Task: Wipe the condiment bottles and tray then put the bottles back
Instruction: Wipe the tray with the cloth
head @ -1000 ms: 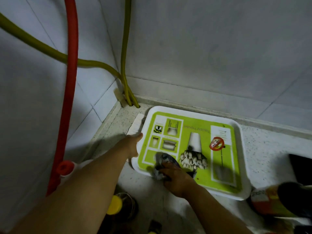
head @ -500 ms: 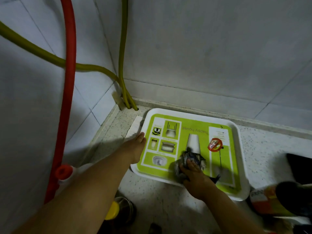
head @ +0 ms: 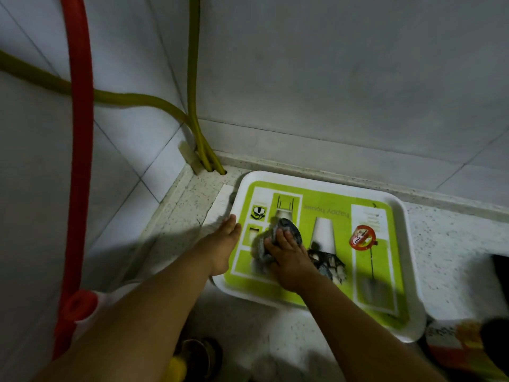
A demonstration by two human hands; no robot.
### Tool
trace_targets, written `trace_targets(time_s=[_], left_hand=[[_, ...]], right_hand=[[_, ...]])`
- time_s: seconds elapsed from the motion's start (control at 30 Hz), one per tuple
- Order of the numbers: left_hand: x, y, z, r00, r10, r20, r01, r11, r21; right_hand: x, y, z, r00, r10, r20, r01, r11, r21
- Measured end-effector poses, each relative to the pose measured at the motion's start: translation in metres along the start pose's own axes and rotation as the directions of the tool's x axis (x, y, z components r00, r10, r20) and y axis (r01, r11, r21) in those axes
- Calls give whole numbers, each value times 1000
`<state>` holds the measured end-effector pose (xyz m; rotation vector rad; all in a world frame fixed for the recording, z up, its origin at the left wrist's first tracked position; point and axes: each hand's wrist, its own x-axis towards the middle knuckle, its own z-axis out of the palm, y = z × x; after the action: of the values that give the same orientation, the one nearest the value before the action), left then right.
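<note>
Now right hand (head: 289,257) and cloth (head: 278,238) further left on tray (head: 407,244)

Right hand (head: 289,257) presses cloth (head: 286,230) on tray (head: 407,244); left hand (head: 220,244) steadies rim.

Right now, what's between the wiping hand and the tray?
In the head view, a crumpled grey cloth lies under the right hand, pressed onto the green tray.

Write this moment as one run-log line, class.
stage: wiping tray | left hand: rests on tray left rim | right hand: presses cloth on tray | bottles: off tray
</note>
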<state>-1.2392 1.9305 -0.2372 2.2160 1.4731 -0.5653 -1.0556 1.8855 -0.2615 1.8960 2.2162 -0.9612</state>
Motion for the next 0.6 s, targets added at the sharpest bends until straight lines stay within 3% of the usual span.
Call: trace_targets(time_s=[0.33, 0.6], left_hand=[[4, -1, -5, 1000, 7, 19, -7, 1000, 6], [-3, -2, -11, 998, 17, 54, -19, 999, 51]], right_hand=[[-17, -42, 22, 972, -179, 150, 173, 984, 54], [-64, -10, 8, 987, -127, 102, 112, 983, 142]])
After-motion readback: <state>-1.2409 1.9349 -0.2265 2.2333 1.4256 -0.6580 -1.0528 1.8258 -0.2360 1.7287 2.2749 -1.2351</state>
